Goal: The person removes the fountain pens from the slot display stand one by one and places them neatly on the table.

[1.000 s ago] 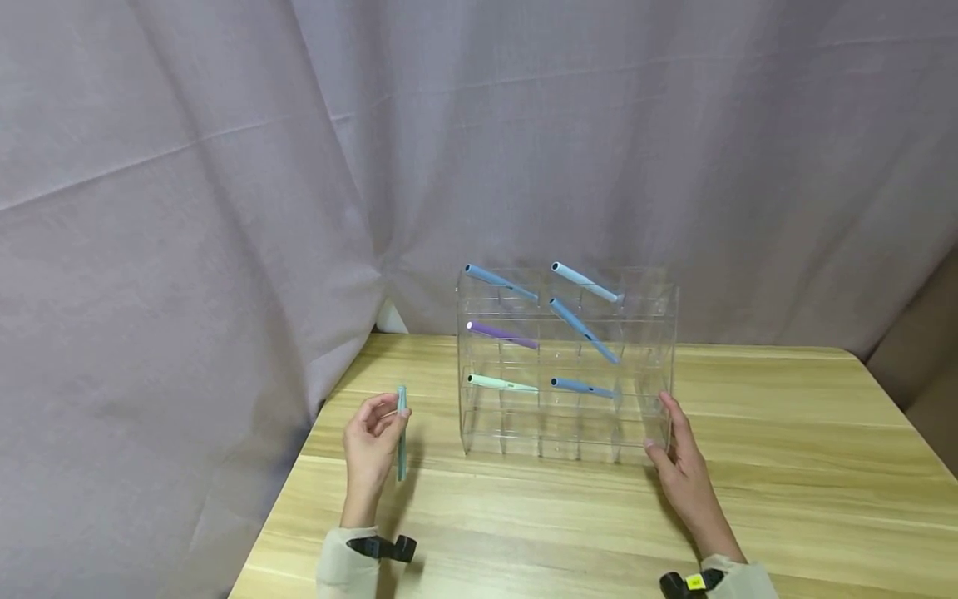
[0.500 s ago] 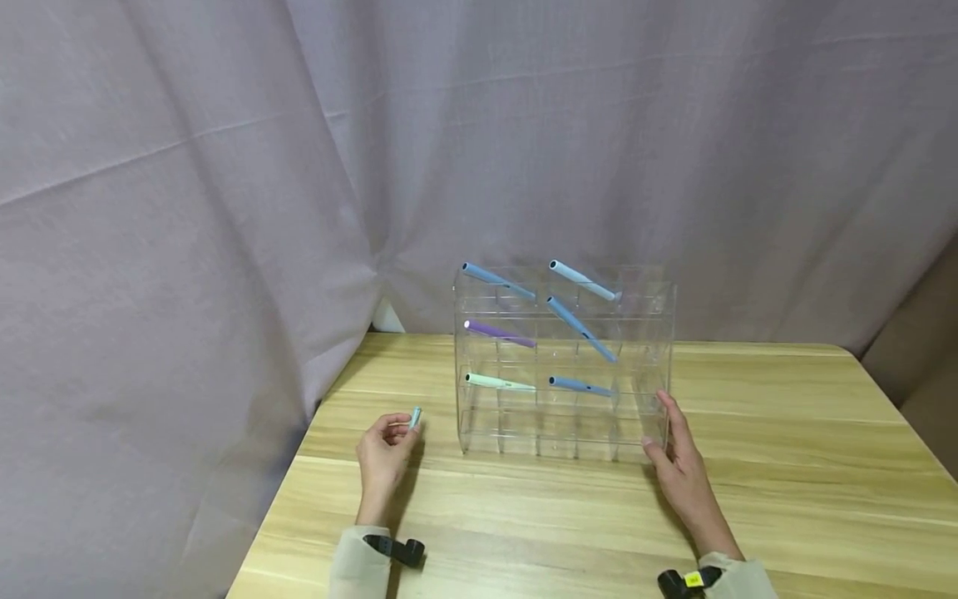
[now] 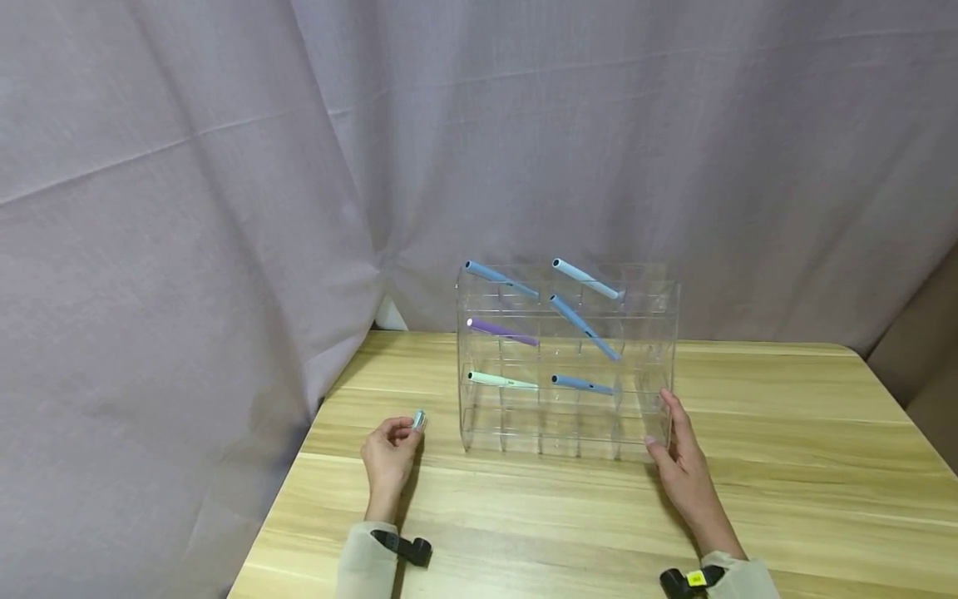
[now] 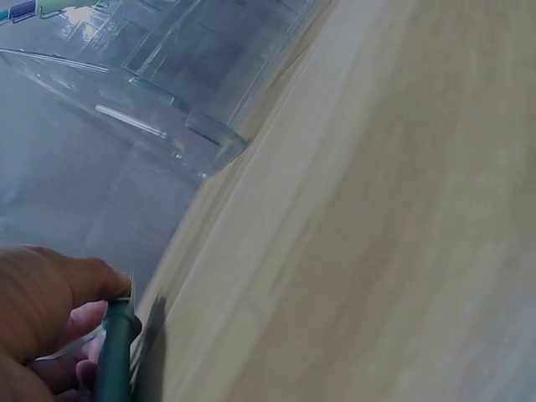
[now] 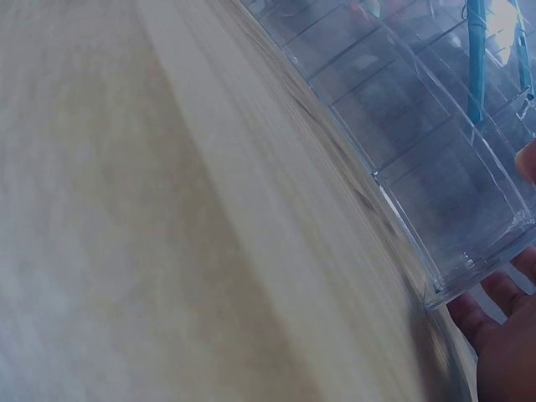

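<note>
My left hand [image 3: 392, 457] pinches a teal pen [image 3: 419, 420] between thumb and fingers, left of a clear acrylic rack [image 3: 557, 441]. Seen from the left wrist, the pen [image 4: 115, 356] shows a clip near its end and stands close to the tabletop. My right hand [image 3: 684, 470] grips the rack's lower right side, thumb at the front and fingers along the side. Across the rack's tiers lie a purple pen [image 3: 501, 333], a light green pen [image 3: 500, 380], a pale blue pen [image 3: 586, 279] and several darker blue pens [image 3: 582, 385].
Under the rack is a wooden table [image 3: 524, 524] with its left edge beyond my left hand. A grey curtain [image 3: 524, 150] hangs right behind the rack. Each wrist carries a small black camera [image 3: 404, 547].
My left hand has moved slightly right and tipped the pen, which stood lengthwise in view and now shows only a short end. My right hand stays on the rack; the pens there have not moved.
</note>
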Action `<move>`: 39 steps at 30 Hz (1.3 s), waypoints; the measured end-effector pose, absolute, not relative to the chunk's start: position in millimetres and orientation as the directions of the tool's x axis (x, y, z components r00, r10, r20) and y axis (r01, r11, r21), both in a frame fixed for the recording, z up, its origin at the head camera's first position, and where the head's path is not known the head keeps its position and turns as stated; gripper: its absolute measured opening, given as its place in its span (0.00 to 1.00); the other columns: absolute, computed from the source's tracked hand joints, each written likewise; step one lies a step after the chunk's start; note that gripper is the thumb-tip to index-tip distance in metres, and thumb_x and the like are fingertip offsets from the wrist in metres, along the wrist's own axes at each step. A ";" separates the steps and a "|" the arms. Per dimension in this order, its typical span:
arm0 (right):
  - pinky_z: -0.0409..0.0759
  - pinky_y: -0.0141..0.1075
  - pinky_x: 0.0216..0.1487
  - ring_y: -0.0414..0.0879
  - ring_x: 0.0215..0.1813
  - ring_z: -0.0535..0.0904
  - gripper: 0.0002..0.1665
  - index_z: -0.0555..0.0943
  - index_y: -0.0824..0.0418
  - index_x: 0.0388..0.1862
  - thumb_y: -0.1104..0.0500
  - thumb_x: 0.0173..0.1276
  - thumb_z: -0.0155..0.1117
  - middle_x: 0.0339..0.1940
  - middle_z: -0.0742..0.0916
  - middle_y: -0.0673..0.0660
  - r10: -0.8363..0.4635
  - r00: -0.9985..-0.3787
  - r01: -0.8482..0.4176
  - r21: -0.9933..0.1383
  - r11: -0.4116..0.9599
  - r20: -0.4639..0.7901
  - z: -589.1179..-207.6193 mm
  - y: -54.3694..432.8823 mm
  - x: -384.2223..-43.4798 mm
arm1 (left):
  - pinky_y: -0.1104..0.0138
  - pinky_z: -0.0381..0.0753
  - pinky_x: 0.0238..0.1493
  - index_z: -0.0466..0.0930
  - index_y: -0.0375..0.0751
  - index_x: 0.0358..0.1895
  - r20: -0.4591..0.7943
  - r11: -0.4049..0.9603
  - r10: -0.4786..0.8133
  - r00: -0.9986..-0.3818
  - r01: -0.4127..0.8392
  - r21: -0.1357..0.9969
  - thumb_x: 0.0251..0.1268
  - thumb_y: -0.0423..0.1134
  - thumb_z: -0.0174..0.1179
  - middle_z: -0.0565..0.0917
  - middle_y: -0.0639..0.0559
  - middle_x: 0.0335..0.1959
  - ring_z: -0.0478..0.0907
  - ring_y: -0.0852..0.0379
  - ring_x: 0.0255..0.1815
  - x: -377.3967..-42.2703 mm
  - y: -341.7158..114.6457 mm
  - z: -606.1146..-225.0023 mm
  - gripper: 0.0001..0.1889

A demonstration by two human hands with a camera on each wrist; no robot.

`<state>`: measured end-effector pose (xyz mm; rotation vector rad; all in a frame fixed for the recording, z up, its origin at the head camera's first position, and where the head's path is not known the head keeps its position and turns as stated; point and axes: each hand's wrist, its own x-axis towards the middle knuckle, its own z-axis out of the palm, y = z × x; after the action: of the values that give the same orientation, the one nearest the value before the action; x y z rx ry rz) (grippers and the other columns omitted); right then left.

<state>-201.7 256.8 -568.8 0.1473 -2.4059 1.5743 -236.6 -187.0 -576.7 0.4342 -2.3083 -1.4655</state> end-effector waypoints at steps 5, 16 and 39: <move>0.62 0.87 0.66 0.82 0.83 0.56 0.49 0.46 0.44 0.92 0.64 0.82 0.57 0.91 0.54 0.66 0.063 -0.962 -0.220 -0.888 0.404 0.267 -568.9 258.1 -201.4 | 0.78 0.74 0.28 0.91 0.38 0.44 0.135 0.429 -0.449 -0.883 -0.081 0.900 0.65 0.34 0.74 0.93 0.42 0.38 0.78 0.62 0.30 -237.3 -183.7 -579.1 0.07; 0.64 0.85 0.68 0.77 0.82 0.59 0.49 0.46 0.43 0.92 0.65 0.82 0.57 0.90 0.57 0.68 0.072 -0.960 -0.220 -0.888 0.404 0.271 -568.2 258.3 -199.8 | 0.78 0.79 0.32 0.90 0.41 0.50 0.182 0.394 -0.454 -0.872 -0.013 0.919 0.65 0.38 0.77 0.92 0.43 0.44 0.81 0.63 0.34 -235.7 -178.8 -570.9 0.13; 0.64 0.85 0.68 0.78 0.82 0.59 0.49 0.47 0.43 0.92 0.66 0.82 0.56 0.90 0.57 0.70 0.067 -0.957 -0.235 -0.885 0.401 0.284 -567.5 255.6 -199.6 | 0.64 0.90 0.61 0.80 0.40 0.70 0.387 -0.041 -0.229 -0.893 0.406 0.913 0.68 0.29 0.72 0.83 0.40 0.69 0.84 0.34 0.65 -225.5 -81.6 -489.8 0.27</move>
<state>-199.6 255.6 -567.5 0.1469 -2.3870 1.5756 -225.5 -81.6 -489.8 -0.1862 -1.8141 -1.9852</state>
